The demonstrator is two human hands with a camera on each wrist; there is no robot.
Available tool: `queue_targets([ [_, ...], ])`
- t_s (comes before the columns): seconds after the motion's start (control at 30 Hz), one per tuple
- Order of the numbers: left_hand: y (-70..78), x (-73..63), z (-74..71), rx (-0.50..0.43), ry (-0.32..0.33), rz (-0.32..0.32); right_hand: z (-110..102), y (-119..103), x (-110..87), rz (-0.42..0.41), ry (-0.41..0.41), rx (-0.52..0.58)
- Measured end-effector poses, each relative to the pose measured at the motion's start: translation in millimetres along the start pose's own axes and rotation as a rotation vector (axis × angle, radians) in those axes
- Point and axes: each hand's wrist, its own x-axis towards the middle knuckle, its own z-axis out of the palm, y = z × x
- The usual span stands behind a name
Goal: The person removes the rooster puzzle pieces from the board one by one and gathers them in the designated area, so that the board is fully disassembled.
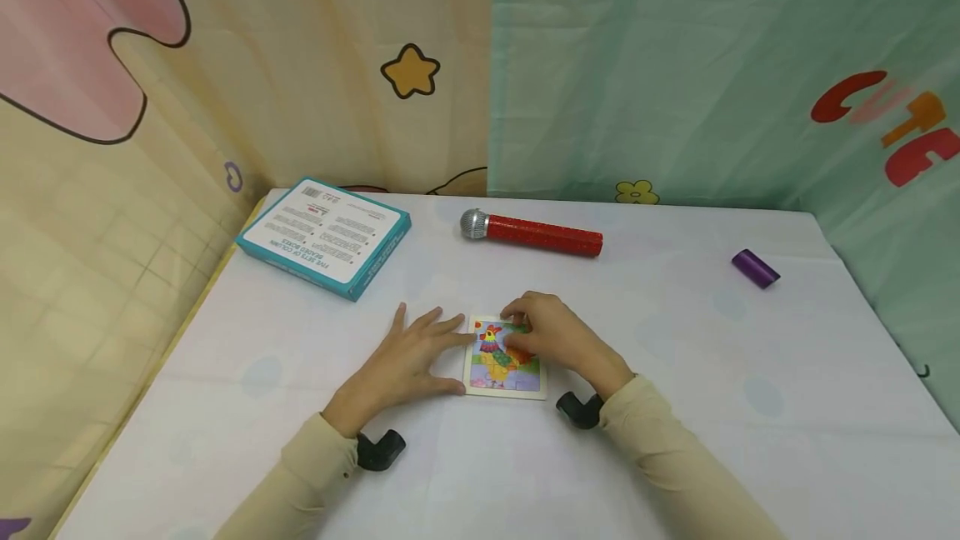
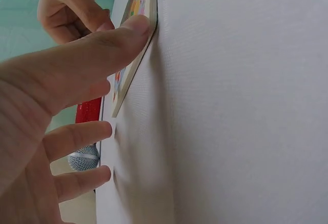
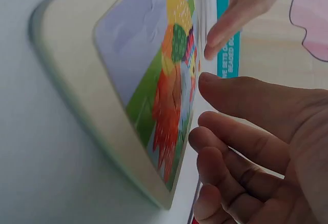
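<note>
A small jigsaw puzzle (image 1: 504, 367) with a colourful rooster picture and a pale frame lies flat on the white table. My left hand (image 1: 414, 357) spreads its fingers along the puzzle's left side, thumb at the near left corner. In the left wrist view the left thumb (image 2: 115, 44) overlaps the frame's edge. Over the puzzle's upper right part is my right hand (image 1: 561, 336), fingers bent and hiding some of the picture. The right wrist view shows a gap between the right thumb (image 3: 246, 98) and fingers, with nothing visible in it.
A teal-edged box (image 1: 322, 236) lies at the back left. Behind the puzzle is a red microphone (image 1: 543, 235) with a silver head. A purple cylinder (image 1: 756, 269) lies at the right. Curtains (image 1: 645, 65) stand behind the table (image 1: 480, 465). Black wrist devices (image 1: 381, 450) show at both cuffs.
</note>
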Motion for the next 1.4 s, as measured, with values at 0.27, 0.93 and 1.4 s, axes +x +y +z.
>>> queue_targets([
  [0.27, -1.5, 0.2, 1.4, -0.023, -0.008, 0.055, 8, -10, 6.0, -0.012, -0.015, -0.056],
  [0.93, -2.5, 0.8, -0.9, -0.077, -0.066, 0.081, 6, -21, 19.2, 0.085, -0.075, -0.114],
  [1.4, -3.3, 1.0, -1.3, -0.059, -0.091, 0.091, 2, -20, 25.0, 0.127, -0.142, 0.003],
])
